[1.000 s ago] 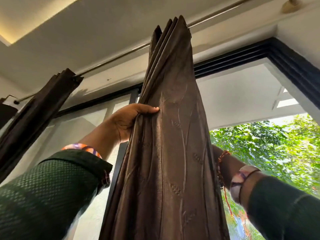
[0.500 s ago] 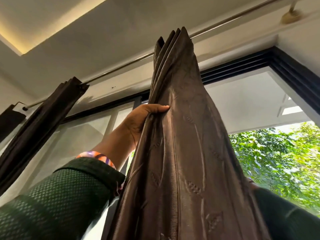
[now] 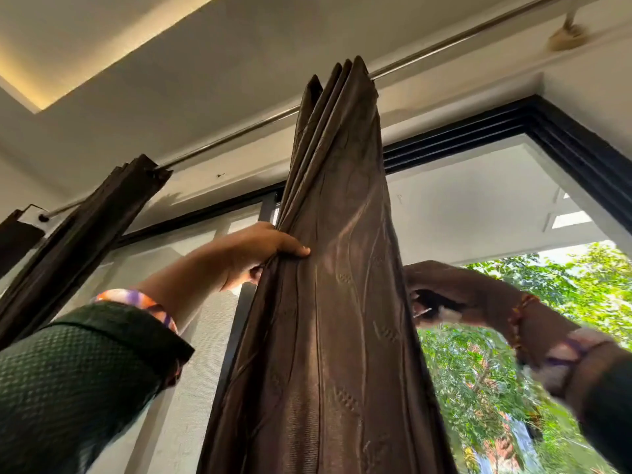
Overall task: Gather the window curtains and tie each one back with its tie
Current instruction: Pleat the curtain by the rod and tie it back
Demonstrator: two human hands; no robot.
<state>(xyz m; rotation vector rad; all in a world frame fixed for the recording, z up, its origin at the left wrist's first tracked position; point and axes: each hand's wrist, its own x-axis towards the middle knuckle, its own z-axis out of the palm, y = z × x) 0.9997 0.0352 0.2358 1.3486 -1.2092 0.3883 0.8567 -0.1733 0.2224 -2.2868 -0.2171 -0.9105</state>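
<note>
Two brown curtains on one steel rod (image 3: 239, 136): centre curtain (image 3: 337, 302) bunched in pleats, shiny fabric w/ embossed leaf pattern; second curtain (image 3: 85, 234) gathered at left. Left hand (image 3: 260, 249) grip pinches centre curtain's left edge. Right hand (image 3: 455, 295), blurred, grip closed on brown fabric strip (image 3: 441, 278) beside curtain's right edge.
</note>
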